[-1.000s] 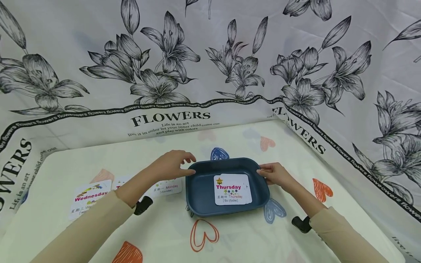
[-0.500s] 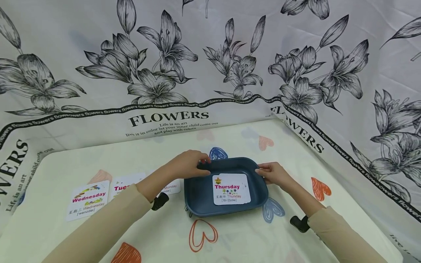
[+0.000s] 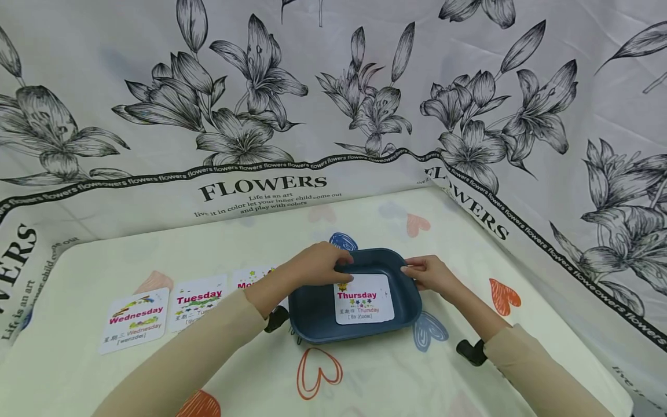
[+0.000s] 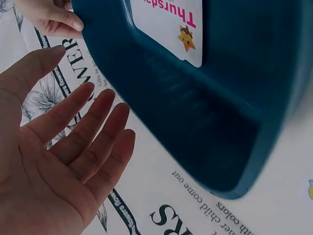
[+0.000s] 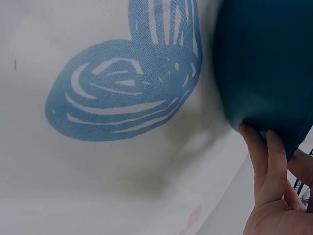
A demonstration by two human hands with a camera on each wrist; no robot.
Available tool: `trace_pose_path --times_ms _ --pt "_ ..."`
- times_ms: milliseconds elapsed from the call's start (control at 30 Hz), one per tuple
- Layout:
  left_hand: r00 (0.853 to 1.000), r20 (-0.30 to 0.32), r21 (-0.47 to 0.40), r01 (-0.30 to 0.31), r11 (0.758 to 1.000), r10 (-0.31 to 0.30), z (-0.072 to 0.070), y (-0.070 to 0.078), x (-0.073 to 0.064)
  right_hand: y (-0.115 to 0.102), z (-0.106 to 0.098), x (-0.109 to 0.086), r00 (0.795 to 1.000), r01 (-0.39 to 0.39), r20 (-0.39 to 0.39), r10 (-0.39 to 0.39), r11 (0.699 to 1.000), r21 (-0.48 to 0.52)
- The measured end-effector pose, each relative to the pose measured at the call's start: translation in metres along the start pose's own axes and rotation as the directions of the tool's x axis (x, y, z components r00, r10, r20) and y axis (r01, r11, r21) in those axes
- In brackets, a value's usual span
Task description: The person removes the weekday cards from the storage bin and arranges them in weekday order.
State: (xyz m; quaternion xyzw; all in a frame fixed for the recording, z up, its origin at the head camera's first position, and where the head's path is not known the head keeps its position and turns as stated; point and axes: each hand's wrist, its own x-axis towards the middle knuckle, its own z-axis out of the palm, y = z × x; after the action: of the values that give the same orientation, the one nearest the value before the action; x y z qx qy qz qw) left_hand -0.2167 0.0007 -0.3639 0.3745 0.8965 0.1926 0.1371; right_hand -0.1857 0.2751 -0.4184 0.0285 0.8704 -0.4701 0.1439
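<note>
A dark blue tray [image 3: 405, 298] stands on the table with a white "Thursday" card [image 3: 363, 307] lying flat inside it. Over the tray's far left part, near the card's upper left corner, hovers my left hand [image 3: 319, 266]. In the left wrist view that left hand [image 4: 63, 156] has spread, slightly bent fingers and holds nothing. My right hand [image 3: 433, 274] pinches the tray's right rim. The right wrist view has fingers of this right hand [image 5: 274, 188] under the tray's outer wall [image 5: 264, 78], with the thumb side partly cut off by the frame.
Left of the tray lie a "Wednesday" card [image 3: 136, 319], a "Tuesday" card [image 3: 200, 298] and a card starting "Mo" [image 3: 250, 277], partly covered by the left arm. A flower-printed curtain [image 3: 250, 116] borders the heart-patterned table [image 3: 385, 376]. Black wrist cameras [image 3: 471, 352] hang below the wrists.
My left hand has moved right, from the tray's left rim to over its inside near the Thursday card. The right hand keeps its grip on the rim. The view has shifted slightly.
</note>
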Motion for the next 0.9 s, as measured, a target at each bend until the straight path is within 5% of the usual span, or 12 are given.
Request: trace_pose_path --times_ms 433,900 --pt "0.999 0.016 0.04 0.047 0.998 -0.048 0.017 0.011 0.023 0.001 -0.002 0.002 1.0 -0.019 -0.003 0.019 1.0 0.019" --pt "0.979 0.125 0.161 0.137 0.977 -0.158 0.044 0.016 0.046 0.002 -0.002 0.003 1.0 -0.01 0.004 0.01 1.0 -0.01"
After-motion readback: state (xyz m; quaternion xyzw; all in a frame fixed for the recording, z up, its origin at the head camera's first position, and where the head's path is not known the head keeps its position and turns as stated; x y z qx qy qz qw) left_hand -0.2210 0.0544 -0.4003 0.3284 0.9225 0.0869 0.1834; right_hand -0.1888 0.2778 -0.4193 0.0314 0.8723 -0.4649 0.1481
